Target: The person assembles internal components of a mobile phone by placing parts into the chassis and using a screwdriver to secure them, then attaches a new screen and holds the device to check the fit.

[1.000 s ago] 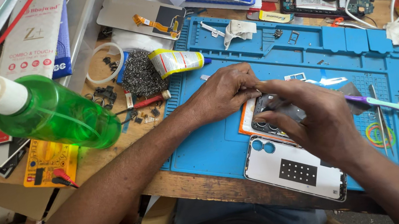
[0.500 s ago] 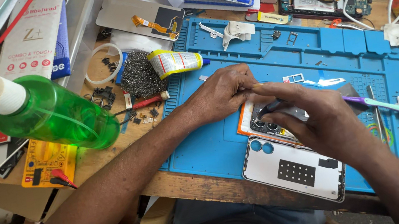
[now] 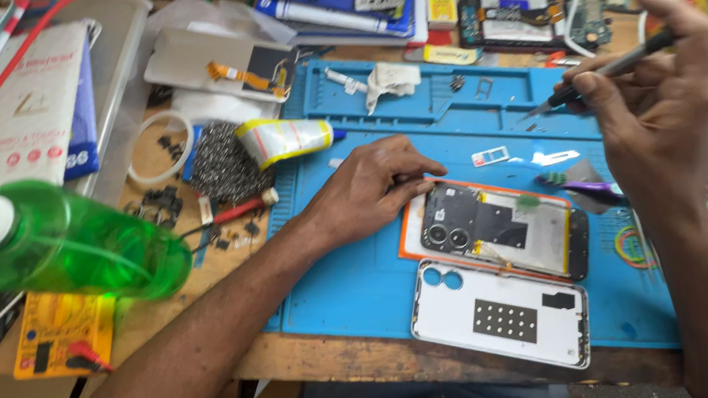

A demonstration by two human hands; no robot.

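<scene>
Screwdriver point(image 3: 608, 71) in right grip point(image 3: 655, 99); left hand point(image 3: 371, 189) flat, ungripping, beside opened phone point(image 3: 502, 227), white cover point(image 3: 500, 313) below.

Left hand point(image 3: 371, 189) flat on blue mat point(image 3: 367, 282), fingertips touching opened phone point(image 3: 503, 230). Right hand point(image 3: 660, 84) raised above mat, gripping screwdriver point(image 3: 604, 71). White back cover point(image 3: 500, 313) just below phone. Green spray bottle point(image 3: 62, 240) at desk's point(image 3: 341, 357) left side.

Blue mat point(image 3: 367, 282); green bottle point(image 3: 68, 244); white back cover point(image 3: 500, 313).
</scene>
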